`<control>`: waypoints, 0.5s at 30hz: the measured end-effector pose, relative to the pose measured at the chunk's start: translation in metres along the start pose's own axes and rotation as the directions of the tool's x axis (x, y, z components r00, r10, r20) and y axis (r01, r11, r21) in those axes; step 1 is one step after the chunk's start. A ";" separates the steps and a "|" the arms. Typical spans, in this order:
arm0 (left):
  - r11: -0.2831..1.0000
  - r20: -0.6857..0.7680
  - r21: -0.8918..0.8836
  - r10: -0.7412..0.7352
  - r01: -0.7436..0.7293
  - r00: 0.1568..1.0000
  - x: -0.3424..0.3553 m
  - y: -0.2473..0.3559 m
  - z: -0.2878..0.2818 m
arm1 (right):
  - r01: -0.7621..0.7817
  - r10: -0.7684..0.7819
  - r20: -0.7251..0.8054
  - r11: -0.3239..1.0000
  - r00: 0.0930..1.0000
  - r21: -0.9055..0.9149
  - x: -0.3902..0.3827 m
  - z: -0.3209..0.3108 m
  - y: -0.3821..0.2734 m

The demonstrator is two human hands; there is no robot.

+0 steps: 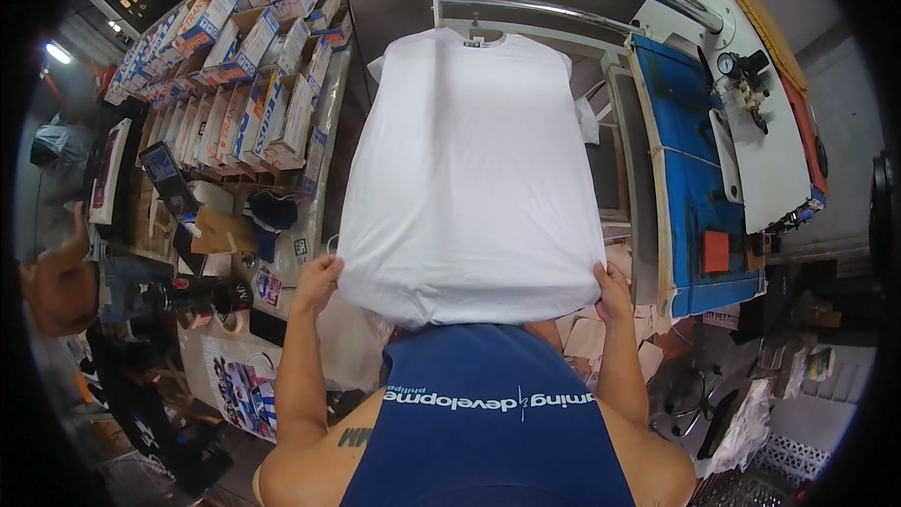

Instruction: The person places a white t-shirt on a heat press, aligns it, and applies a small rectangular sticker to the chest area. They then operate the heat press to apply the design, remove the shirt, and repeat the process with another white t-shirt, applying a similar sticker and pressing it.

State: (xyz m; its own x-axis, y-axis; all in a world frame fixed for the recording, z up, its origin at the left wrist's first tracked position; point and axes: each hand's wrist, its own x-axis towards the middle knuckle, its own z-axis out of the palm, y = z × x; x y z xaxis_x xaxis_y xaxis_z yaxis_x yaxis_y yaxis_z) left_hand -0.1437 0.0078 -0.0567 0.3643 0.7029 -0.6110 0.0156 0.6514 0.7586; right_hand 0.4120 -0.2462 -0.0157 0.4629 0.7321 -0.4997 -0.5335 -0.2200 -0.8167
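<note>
Boxes (230, 56): upper left, open-topped cardboard, narrow gap on their right.
Left hand (322, 276): left of centre, pinching the white shirt (479, 160) at its lower left corner.
Shirt: centre, smooth cloth, spread wide, hem rumpled.
Right hand (614, 291): pinching its lower right corner.
Blue panel (693, 183): right, apart from shirt.

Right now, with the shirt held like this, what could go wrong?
Uneven pull: the left hand and right hand grip opposite lower corners of the white shirt, so one tugging harder could skew it.
Creases: the fabric ripples near the bottom edge and might stay wrinkled.
Marks: the blue panel to the right has dark patches; white cloth brushing it might get dirty.
</note>
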 end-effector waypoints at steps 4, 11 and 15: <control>0.949 0.170 0.266 -0.222 0.172 0.960 -0.026 -0.022 -0.004 | -0.160 0.172 0.003 0.920 0.985 -0.359 -0.013 -0.017 0.010; 0.993 0.001 0.073 -0.096 0.096 0.995 -0.106 -0.034 0.001 | -0.141 0.097 -0.102 0.646 0.990 -0.751 -0.086 -0.030 -0.004; 0.850 0.021 0.448 0.300 -0.277 0.954 -0.116 0.052 0.061 | 0.069 -0.386 -0.008 0.185 0.923 -0.980 -0.088 0.067 -0.065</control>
State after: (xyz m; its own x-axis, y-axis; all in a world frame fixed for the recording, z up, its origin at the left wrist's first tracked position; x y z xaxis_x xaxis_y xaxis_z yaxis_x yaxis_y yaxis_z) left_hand -0.1278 -0.0575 0.0670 0.3713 0.8599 -0.3503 0.3294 0.2307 0.9156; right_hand 0.3589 -0.2531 0.1011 0.6385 0.7552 -0.1481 0.6271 -0.6221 -0.4686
